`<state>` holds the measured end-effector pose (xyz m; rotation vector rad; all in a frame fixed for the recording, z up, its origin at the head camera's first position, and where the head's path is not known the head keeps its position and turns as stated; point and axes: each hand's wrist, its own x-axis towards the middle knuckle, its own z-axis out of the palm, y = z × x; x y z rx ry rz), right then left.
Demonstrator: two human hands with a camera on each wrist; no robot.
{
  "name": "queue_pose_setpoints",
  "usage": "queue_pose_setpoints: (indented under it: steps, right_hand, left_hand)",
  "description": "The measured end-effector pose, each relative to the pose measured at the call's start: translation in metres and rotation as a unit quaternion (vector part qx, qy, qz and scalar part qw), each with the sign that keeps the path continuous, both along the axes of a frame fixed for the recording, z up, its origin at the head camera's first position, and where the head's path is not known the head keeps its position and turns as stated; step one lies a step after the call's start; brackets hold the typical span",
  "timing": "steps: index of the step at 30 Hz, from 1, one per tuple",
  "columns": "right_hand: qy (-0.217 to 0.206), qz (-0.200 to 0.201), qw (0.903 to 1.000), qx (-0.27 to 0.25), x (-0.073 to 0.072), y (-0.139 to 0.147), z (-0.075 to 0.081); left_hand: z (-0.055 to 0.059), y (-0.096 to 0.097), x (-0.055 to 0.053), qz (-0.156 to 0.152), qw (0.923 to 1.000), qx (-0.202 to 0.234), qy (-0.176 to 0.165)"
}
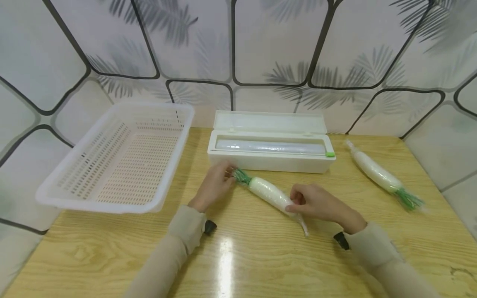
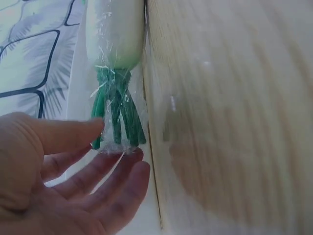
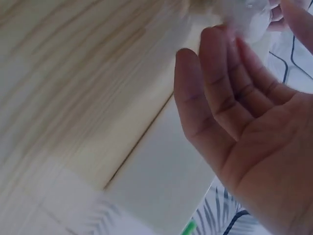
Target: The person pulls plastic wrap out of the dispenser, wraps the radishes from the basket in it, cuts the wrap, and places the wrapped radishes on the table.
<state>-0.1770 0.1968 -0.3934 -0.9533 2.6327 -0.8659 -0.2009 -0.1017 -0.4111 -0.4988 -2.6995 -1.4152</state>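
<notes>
A white radish (image 1: 271,193) with green stalks, wrapped in clear film, lies diagonally in front of the white box. My left hand (image 1: 216,184) is at its stalk end; in the left wrist view the thumb and loosely bent fingers touch the film around the green stalks (image 2: 117,112). Near the tapered end, my right hand (image 1: 316,203) holds the radish between thumb and fingers. The right wrist view shows that hand's bent fingers (image 3: 217,83) against the blurred wrapped end (image 3: 252,22); the thumb's contact is cut off there.
Behind the hands stands an open white box (image 1: 272,162) with a roll of clear film (image 1: 270,146). A white slotted basket (image 1: 102,205) is on the left. Another wrapped radish (image 1: 378,171) lies at the right of the wooden table (image 1: 283,265). Patterned walls border the back.
</notes>
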Motion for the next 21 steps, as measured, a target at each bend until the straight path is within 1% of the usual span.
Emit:
queue_pose_setpoints:
  steps: [2, 5, 8, 10, 13, 16, 19, 21]
  right_hand:
    - [-0.003, -0.007, 1.0000, 0.006, -0.001, -0.005, -0.001]
    - [0.001, -0.011, 0.9999, 0.010, -0.003, -0.013, -0.003]
    - [0.010, -0.017, 0.9998, 0.009, -0.003, -0.017, -0.007]
    - [0.017, -0.025, 0.9995, 0.008, -0.002, -0.017, -0.007]
    - [0.028, -0.037, 0.9989, 0.010, 0.000, -0.015, -0.006]
    - [0.043, -0.051, 0.9975, 0.024, 0.004, -0.011, -0.004]
    - [0.056, -0.075, 0.9949, 0.037, 0.011, 0.001, -0.002]
    - [0.066, -0.087, 0.9931, 0.041, 0.015, 0.012, -0.001]
  left_hand:
    - [0.000, 0.001, 0.000, -0.007, 1.0000, -0.001, 0.005]
    - [-0.001, 0.001, 0.001, -0.033, 0.9994, -0.003, 0.007]
    - [-0.002, 0.001, 0.003, -0.061, 0.9981, -0.007, -0.008]
    - [-0.002, 0.000, 0.004, -0.074, 0.9970, -0.012, -0.020]
    - [-0.001, -0.001, 0.006, -0.082, 0.9957, -0.020, -0.036]
    - [0.001, -0.002, 0.008, -0.092, 0.9940, -0.030, -0.052]
    - [0.004, -0.006, 0.011, -0.095, 0.9926, -0.047, -0.060]
    - [0.007, -0.010, 0.013, -0.089, 0.9926, -0.057, -0.059]
